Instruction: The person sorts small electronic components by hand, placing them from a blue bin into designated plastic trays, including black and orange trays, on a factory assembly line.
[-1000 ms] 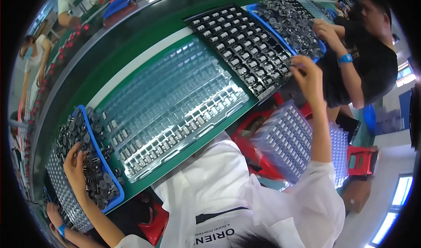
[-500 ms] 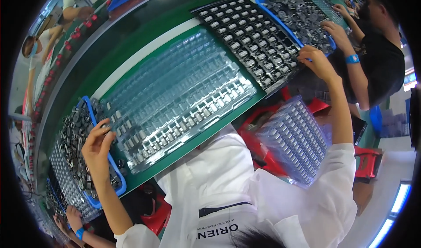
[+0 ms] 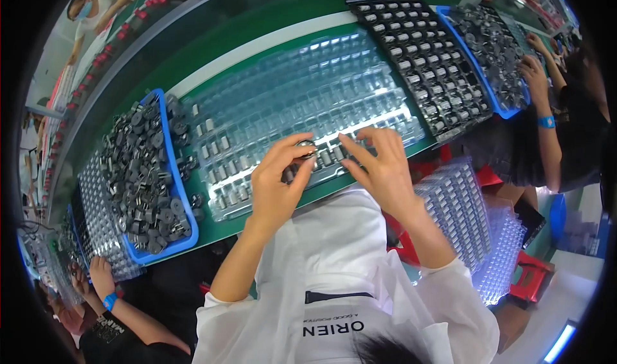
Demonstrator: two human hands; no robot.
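Note:
My left hand (image 3: 277, 179) pinches a small round metal part (image 3: 307, 148) between thumb and fingertips, over the near rows of a clear plastic tray (image 3: 302, 68). Just right of it, my right hand (image 3: 384, 166) hovers above the same tray, thumb and forefinger apart with nothing seen between them. Small silver cylinders (image 3: 223, 171) sit in the tray's left columns and along its near edge; the far pockets look unfilled. The palms hide some of the near pockets.
Left of the tray stands a blue basket (image 3: 168, 171) heaped with grey round parts. A black tray (image 3: 424, 62) of silver cylinders lies to the right, beside another blue basket (image 3: 498, 100). Stacked clear trays (image 3: 453, 206) stand lower right. Co-workers' hands (image 3: 533, 74) work at both sides.
Both hands have come together over the clear tray's near rows: the left from beside the left basket, the right from the black tray's near corner. The view has shifted too.

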